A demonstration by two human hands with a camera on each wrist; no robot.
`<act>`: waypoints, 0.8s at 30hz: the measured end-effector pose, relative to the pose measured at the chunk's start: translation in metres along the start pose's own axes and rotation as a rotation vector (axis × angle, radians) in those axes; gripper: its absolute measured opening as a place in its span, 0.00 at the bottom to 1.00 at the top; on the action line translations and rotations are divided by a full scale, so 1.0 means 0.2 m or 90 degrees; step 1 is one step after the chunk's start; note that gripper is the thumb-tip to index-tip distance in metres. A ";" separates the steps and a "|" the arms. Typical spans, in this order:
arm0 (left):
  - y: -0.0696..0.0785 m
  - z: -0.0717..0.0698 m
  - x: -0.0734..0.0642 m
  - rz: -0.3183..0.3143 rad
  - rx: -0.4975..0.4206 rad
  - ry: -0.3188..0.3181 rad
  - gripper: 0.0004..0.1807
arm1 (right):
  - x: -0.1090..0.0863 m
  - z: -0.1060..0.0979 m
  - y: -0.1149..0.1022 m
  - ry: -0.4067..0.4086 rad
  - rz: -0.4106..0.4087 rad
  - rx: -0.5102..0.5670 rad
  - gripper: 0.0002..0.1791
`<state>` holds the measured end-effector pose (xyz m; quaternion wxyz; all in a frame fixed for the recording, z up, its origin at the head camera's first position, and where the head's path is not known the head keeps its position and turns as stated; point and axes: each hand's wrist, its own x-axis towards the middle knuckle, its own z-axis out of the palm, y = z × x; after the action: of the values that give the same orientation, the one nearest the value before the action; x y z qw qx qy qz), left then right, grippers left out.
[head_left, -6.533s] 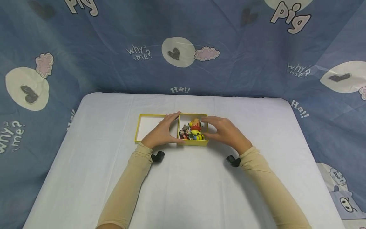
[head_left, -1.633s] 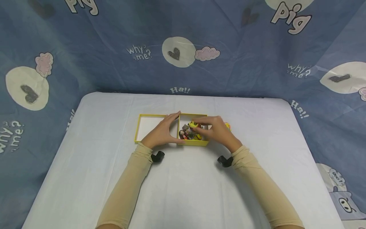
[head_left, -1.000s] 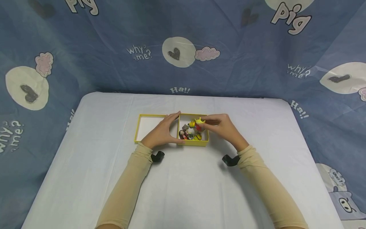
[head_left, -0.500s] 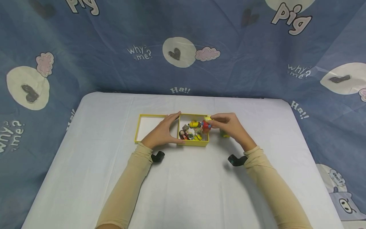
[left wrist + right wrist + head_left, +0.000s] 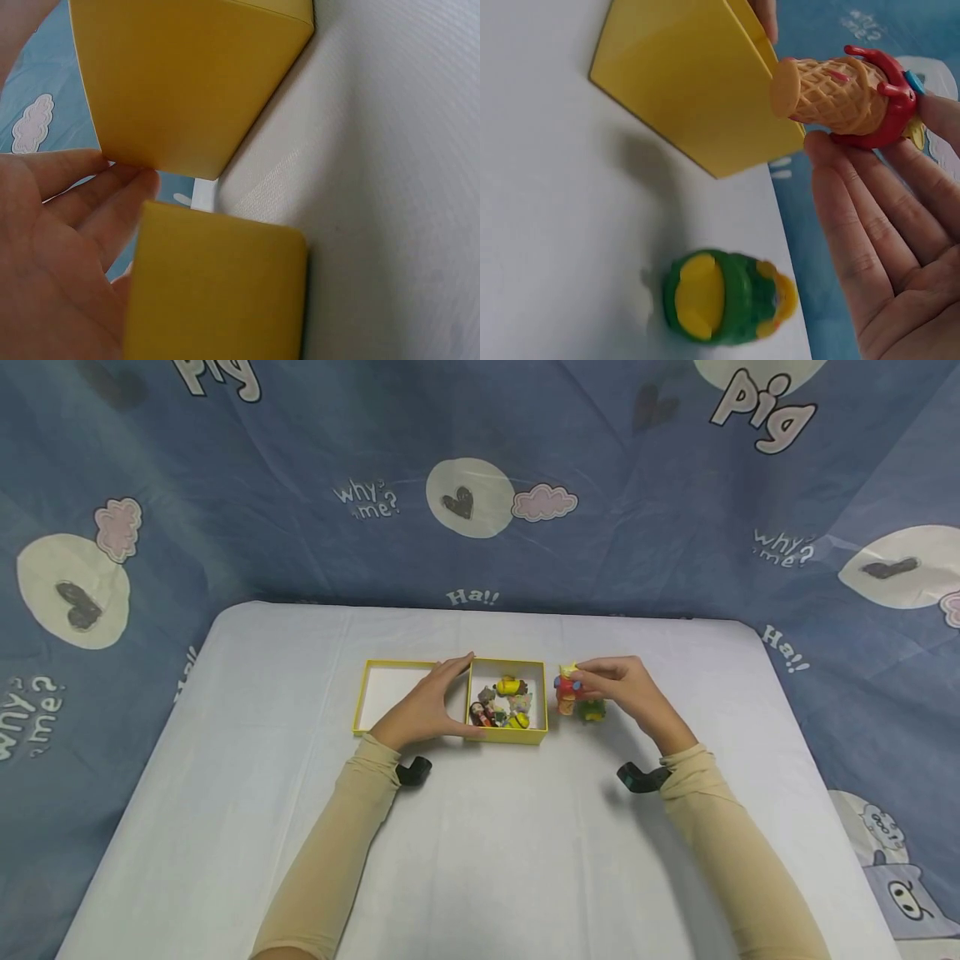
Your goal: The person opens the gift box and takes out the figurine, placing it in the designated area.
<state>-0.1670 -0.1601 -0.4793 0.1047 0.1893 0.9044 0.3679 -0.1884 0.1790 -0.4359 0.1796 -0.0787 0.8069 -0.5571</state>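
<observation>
My right hand pinches a toy shaped like an ice-cream cone, with a red top and yellow and blue parts. It is held just right of the shallow yellow box, raised off the table in the right wrist view. Around the left side of that box my left hand grips with the thumb at its front wall and fingertips at the far corner. Inside lie several small figures, among them a yellow one and a dark-haired one. A green and yellow toy stands on the table below my right hand.
A yellow-rimmed lid or second tray with a white inside lies directly left of the box, partly covered by my left hand. A white cloth covers the table. Behind hangs a blue printed curtain.
My right hand has lifted the ice-cream cone toy out of the box and carried it right. The green toy, in the box at first, now stands on the table. My left hand has stayed put.
</observation>
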 end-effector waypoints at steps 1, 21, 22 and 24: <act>0.00 0.00 0.00 0.000 0.001 0.000 0.70 | 0.00 -0.01 0.01 0.000 0.003 0.002 0.26; -0.01 0.00 0.00 -0.002 0.000 0.001 0.70 | -0.07 -0.23 0.13 0.037 0.056 -0.019 0.26; -0.01 0.00 0.00 -0.001 0.000 0.001 0.70 | -0.07 -0.24 0.14 0.034 0.059 -0.020 0.26; -0.01 0.00 0.00 -0.001 -0.001 0.000 0.70 | -0.08 -0.26 0.15 0.028 0.065 -0.021 0.26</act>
<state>-0.1675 -0.1608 -0.4807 0.1047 0.1886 0.9043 0.3684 -0.1919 0.2408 -0.4447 0.1886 -0.0283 0.8225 -0.5358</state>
